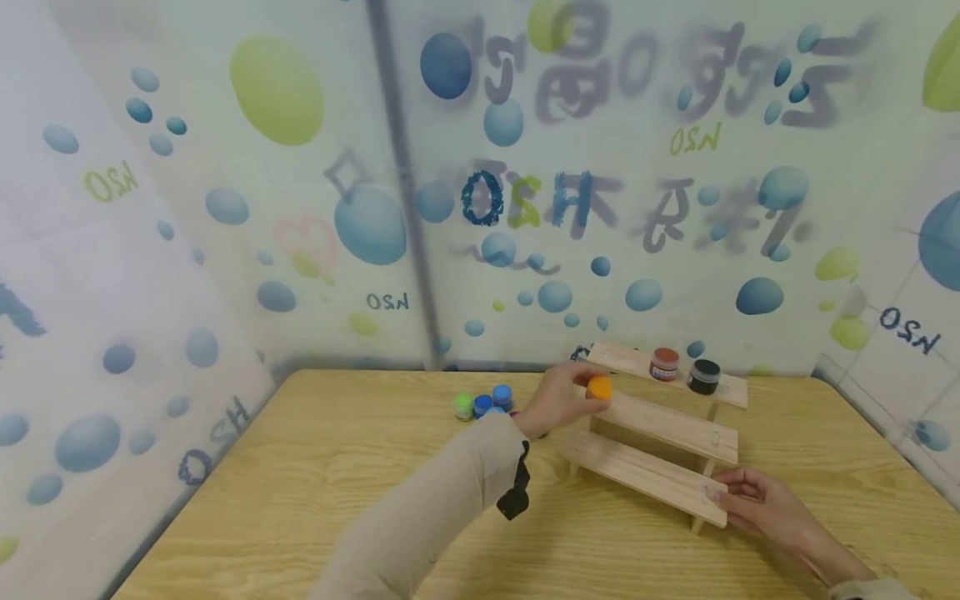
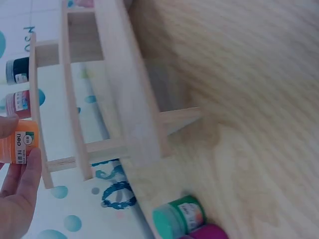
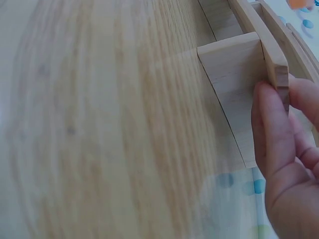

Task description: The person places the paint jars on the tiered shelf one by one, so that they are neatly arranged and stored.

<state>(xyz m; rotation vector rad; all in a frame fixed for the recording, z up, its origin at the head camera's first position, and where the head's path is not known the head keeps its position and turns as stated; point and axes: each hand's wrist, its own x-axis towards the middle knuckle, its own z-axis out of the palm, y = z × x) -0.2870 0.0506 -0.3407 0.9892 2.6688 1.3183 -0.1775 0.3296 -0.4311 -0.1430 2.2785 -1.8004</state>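
My left hand (image 1: 560, 397) grips a small orange paint jar (image 2: 25, 141) between thumb and fingers, close by the top board of a three-step wooden rack (image 1: 645, 471). On that top board stand a red paint jar (image 1: 664, 364) and a black paint jar (image 1: 704, 377); the left wrist view shows the orange jar beside the red one. With thumb and fingers, my right hand (image 3: 291, 144) pinches the right end of the rack's lowest board (image 3: 277, 64). Part of the top board is hidden behind the left hand in the head view.
Left of the rack, several paint jars stand together on the wooden table (image 1: 300, 467), among them a light green jar (image 1: 464, 407) and a blue jar (image 1: 502, 395), partly covered by the left arm. Behind the table rises a wall (image 1: 315, 333) printed with bubbles.
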